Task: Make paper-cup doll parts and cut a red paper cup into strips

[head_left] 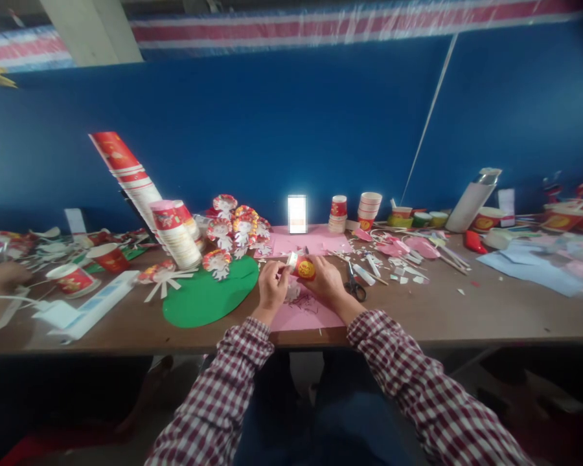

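My left hand [272, 286] and my right hand [328, 281] meet over the pink sheet [307, 317], both closed round a red paper cup [304, 268] with a yellow emblem. The cup is tipped on its side, its pale end toward my left fingers. Small dark scraps lie on the sheet beneath. Right of my right hand rest black-handled scissors [355, 285] and a white tube [364, 274]. To the left is a green oval sheet [208, 294], with paper-cut flower figures [217, 261] at its far edge.
Tall stacks of paper cups [177, 239] lean at the left, near a white power strip [100, 304]. Shorter cup stacks [369, 208] and a lit phone-like screen [298, 215] stand along the blue partition [272, 123]. Paper scraps [412, 265] litter the right. Another person's hand [2, 285] is at far left.
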{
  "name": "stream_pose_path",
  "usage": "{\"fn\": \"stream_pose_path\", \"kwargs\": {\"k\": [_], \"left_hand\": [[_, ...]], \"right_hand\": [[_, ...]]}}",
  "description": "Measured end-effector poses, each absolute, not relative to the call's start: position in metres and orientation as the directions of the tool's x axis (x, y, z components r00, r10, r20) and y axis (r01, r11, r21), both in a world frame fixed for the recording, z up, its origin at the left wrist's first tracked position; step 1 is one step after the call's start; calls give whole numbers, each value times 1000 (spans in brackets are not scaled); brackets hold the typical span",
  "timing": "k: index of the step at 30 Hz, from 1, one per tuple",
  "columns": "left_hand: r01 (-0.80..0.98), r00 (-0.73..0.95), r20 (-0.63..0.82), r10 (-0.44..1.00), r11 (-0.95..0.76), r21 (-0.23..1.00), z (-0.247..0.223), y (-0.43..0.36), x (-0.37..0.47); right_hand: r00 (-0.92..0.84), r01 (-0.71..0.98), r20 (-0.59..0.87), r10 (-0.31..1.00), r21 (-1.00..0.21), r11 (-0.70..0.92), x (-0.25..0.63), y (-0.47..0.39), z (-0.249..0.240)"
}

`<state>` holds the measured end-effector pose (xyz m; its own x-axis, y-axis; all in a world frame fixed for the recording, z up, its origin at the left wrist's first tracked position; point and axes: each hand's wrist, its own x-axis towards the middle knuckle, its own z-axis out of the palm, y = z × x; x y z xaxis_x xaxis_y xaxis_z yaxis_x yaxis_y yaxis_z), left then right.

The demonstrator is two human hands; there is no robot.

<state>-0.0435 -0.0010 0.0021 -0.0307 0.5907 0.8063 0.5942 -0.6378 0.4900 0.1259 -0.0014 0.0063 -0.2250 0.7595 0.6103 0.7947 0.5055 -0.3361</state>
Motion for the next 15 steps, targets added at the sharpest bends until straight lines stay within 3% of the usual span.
{"fn": "stream_pose_path", "kwargs": {"k": [7, 13, 15], "left_hand": [[659, -32, 842, 538, -622, 422, 0, 3, -42], [591, -216, 761, 611, -539, 600, -4, 7, -50], [578, -222, 758, 613, -544, 608, -4, 7, -52]], "right_hand": [[-239, 802, 611, 755, -314, 508, 125, -2, 9], [-180, 803, 613, 770, -361, 474, 129, 3, 5], [-129, 802, 606, 785, -401, 442, 131, 6, 3]]}}
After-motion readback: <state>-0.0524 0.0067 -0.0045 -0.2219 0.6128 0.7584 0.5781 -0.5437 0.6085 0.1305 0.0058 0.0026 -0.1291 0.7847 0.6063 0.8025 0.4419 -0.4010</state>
